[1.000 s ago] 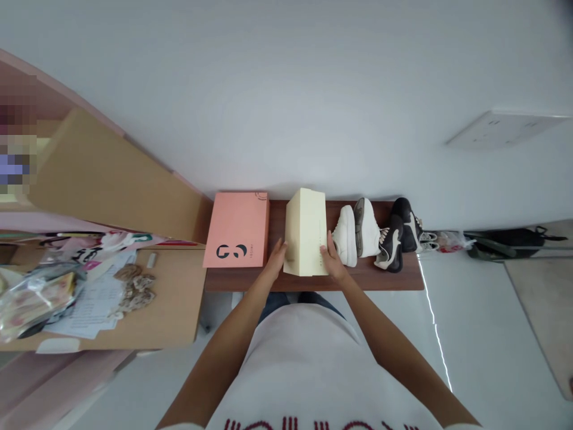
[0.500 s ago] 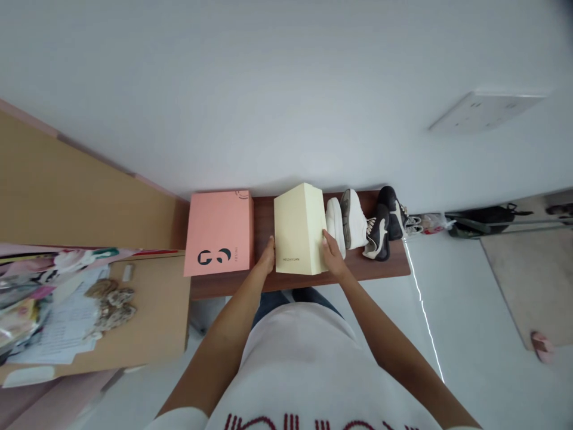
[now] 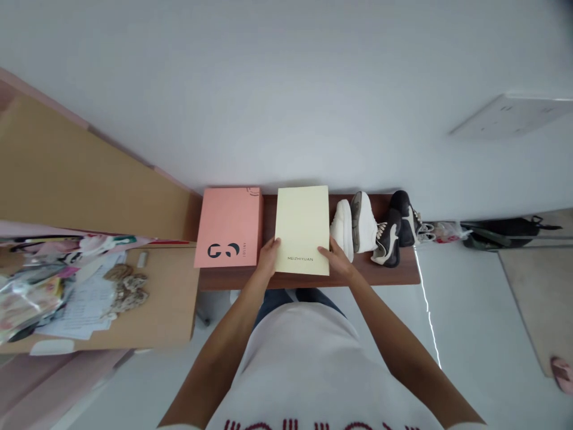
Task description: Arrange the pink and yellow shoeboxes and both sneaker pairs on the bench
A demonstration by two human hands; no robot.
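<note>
A pale yellow box (image 3: 302,224) marked MEIZHIYUAN is held over a dark wooden bench (image 3: 382,276), its lettered face toward me. My left hand (image 3: 269,255) grips its lower left side, fingertips at the edge. At the lower right side my right hand (image 3: 335,258) holds it, thumb lying on the face and the other fingers hidden. Left of it on the bench stands a pink box (image 3: 229,221) with dark print. To the right are two white sneakers (image 3: 343,230), close by my right hand, then a pair of black sneakers (image 3: 391,239) with white trim.
On the left a brown desk (image 3: 172,298) bears papers, plastic bags and hair ties (image 3: 125,289). Behind the bench is a white wall with a socket plate (image 3: 514,116). Farther right are a black bag (image 3: 510,232), a mat (image 3: 532,286) and a pink slipper (image 3: 561,373).
The yellow box has turned from showing an angled side to showing its lettered face flat. My right thumb has come onto that face. The whole view has shifted slightly.
</note>
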